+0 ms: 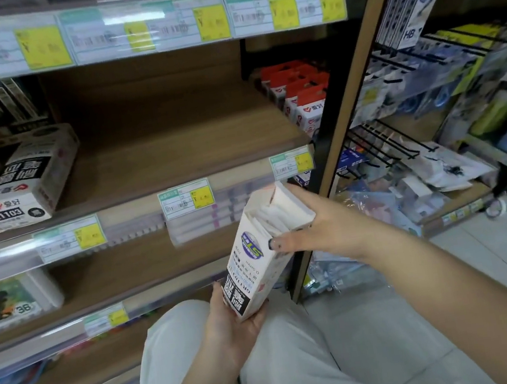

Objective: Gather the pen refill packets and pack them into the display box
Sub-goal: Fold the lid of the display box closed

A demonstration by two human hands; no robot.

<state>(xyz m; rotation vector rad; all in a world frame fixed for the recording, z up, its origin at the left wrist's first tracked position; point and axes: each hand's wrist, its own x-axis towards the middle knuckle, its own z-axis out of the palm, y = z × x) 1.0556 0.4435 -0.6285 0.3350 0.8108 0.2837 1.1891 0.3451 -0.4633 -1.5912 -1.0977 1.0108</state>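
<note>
A white display box [250,268] with black print is tilted in front of the shelves, its open top pointing up and right. Several white pen refill packets [274,218] stand inside the opening. My left hand [232,323] cups the box's lower end from below, fingers curled round it. My right hand [322,224] grips the upper end, thumb across the front face and fingers behind. A second, similar white box [27,183] marked GR1103 lies on the middle shelf at the left.
The wooden middle shelf [172,144] has a bare stretch between the GR1103 box and red-and-white boxes [301,99] at the right. Price tags line the shelf edges. A rack with hooks and hanging goods [416,121] stands at the right. My knees are below.
</note>
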